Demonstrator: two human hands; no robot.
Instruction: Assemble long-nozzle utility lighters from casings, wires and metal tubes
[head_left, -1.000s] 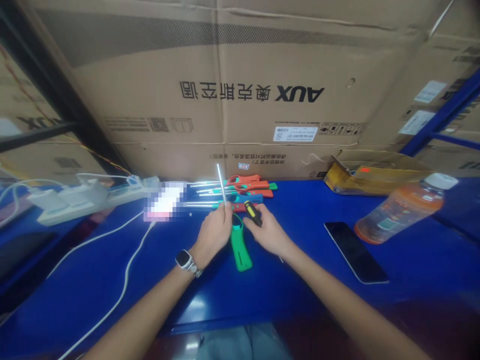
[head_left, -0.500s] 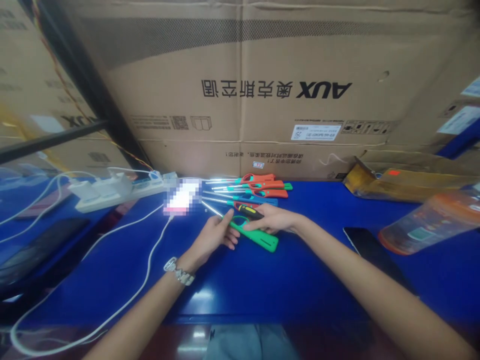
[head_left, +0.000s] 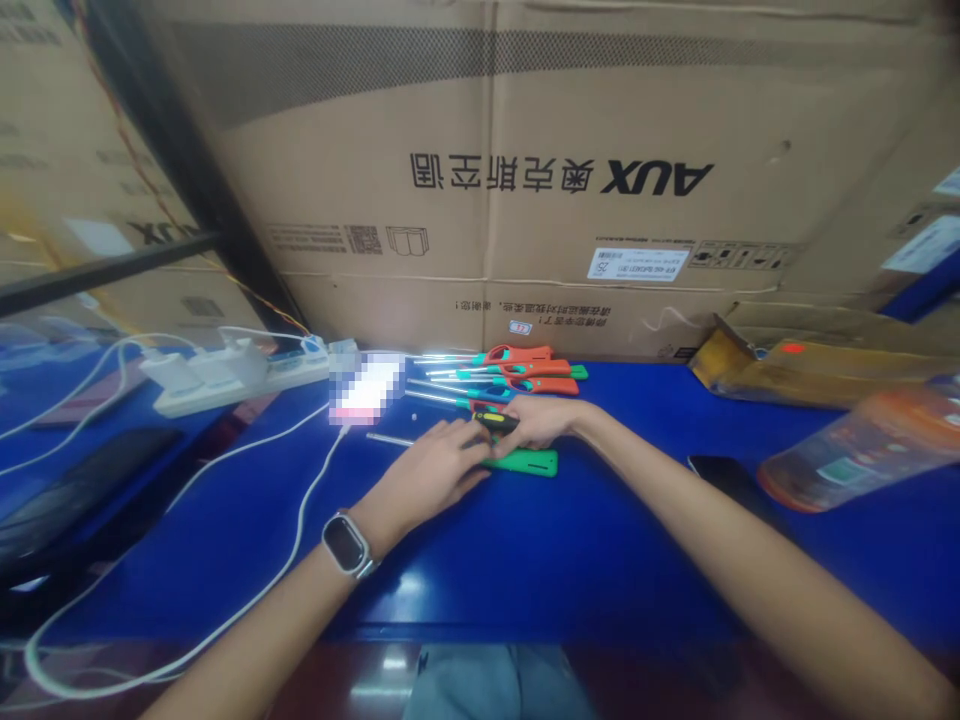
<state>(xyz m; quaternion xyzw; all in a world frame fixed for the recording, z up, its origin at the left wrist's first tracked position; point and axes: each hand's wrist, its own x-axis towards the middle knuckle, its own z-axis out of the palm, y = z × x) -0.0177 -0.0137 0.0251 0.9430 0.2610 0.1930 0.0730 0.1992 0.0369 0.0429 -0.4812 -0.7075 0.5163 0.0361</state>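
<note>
A green long-nosed gas lighter (head_left: 529, 462) lies on the blue table, its metal barrel pointing left. My left hand (head_left: 435, 468), palm down and wearing a watch, has its fingers closed over the lighter's middle and hides the trigger. Between the fingers of my right hand (head_left: 541, 420) is a black tool handle with a yellow patch (head_left: 496, 421); its working end is not visible. That hand is close above the green lighter. Behind both hands, several red-orange lighters (head_left: 544, 385) and a blue one lie side by side, barrels to the left, partly covered.
A lit, blurred-out phone (head_left: 367, 390) with a white cable lies left of the lighters. Farther left is a power strip (head_left: 225, 385) with plugs. Large cardboard (head_left: 525, 100) stands behind. On the right are a dark phone (head_left: 727, 480) and a clear plastic jar (head_left: 847, 455).
My left hand has rolled palm down over the green lighter, showing the watch face. The lighter has turned to lie more level. My right hand has shifted slightly, still with the tool.
</note>
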